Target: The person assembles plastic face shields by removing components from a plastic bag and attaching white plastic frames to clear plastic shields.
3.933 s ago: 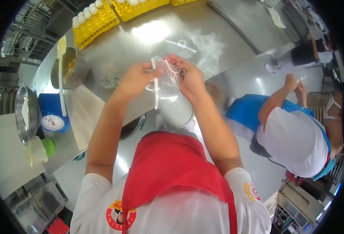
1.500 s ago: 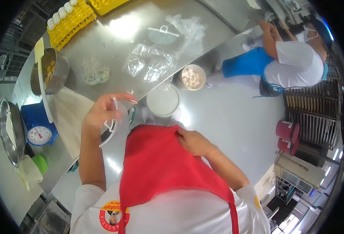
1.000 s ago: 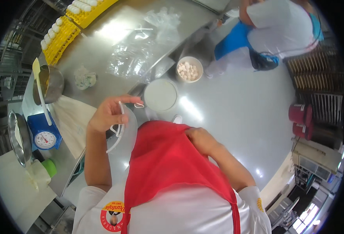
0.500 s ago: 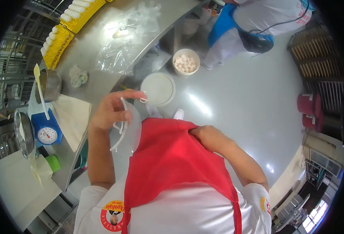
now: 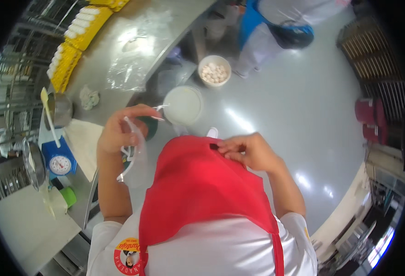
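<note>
My left hand (image 5: 119,129) is raised left of the apron, closed on a clear plastic mouth shield (image 5: 139,161) with a white rim. Its thin white cord (image 5: 161,107) hangs by the outstretched index finger. At the upper right of my red apron (image 5: 202,184), my right hand (image 5: 247,151) is closed with its fingertips at the pocket opening. A small black thing (image 5: 214,146) shows at those fingertips; its kind I cannot make out.
A steel table (image 5: 92,78) at left holds yellow egg trays (image 5: 90,27), a blue scale (image 5: 57,154), a metal pot (image 5: 62,110) and plastic bags (image 5: 129,69). On the floor stand a bucket of eggs (image 5: 215,84) and a lidded white bucket (image 5: 182,117). A co-worker (image 5: 266,32) stands beyond.
My right hand has drawn out of the apron pocket, bringing a small black thing into view at its edge. My left hand, still holding the shield, has shifted slightly left.
</note>
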Available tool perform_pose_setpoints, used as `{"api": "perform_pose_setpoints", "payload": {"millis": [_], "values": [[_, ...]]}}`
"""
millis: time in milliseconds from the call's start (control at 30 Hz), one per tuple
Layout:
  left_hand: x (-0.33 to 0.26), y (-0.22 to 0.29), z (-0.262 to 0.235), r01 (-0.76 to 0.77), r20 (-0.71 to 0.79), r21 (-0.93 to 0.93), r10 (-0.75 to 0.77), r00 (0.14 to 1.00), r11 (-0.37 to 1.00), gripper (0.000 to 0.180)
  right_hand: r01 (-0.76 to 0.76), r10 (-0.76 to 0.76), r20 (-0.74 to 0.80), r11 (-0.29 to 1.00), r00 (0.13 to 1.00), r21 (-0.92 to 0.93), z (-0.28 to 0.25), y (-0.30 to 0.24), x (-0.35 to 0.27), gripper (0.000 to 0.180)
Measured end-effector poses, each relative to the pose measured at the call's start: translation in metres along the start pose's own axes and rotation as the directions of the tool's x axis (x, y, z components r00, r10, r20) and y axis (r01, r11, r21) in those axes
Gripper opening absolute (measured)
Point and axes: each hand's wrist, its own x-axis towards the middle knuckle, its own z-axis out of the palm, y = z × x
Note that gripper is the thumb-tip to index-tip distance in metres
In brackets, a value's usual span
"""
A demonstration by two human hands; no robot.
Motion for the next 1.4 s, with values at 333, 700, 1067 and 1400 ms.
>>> {"api": "perform_pose_setpoints", "payload": {"millis": [333, 700, 1067, 1400], "values": [[0.018, -0.011, 0.013, -0.045, 0.071, -0.030, 0.047, 0.996, 0.999, 0.084, 0.166, 0.074, -0.250, 0.564, 0.965, 0.809, -0.018, 0.045, -0.001, 0.035], [0.026, -0.012, 0.025, -0.037, 0.120, -0.039, 0.042, 0.992, 0.999, 0.086, 0.501, 0.052, -0.520, 0.204, 0.852, 0.841, -0.020, -0.003, 0.031, 0.034], [0.009, -0.009, 0.005, -0.048, 0.298, -0.215, 0.112, 0.948, 0.976, 0.076, 0.149, -0.087, -0.174, 0.908, 0.981, 0.391, 0.042, -0.080, 0.067, 0.038], [-0.035, -0.007, -0.043, -0.118, 0.294, -0.449, 0.271, 0.917, 0.886, 0.069, 0.211, -0.242, 0.099, 0.944, 0.965, 0.252, 0.098, -0.102, 0.128, 0.030]]}}
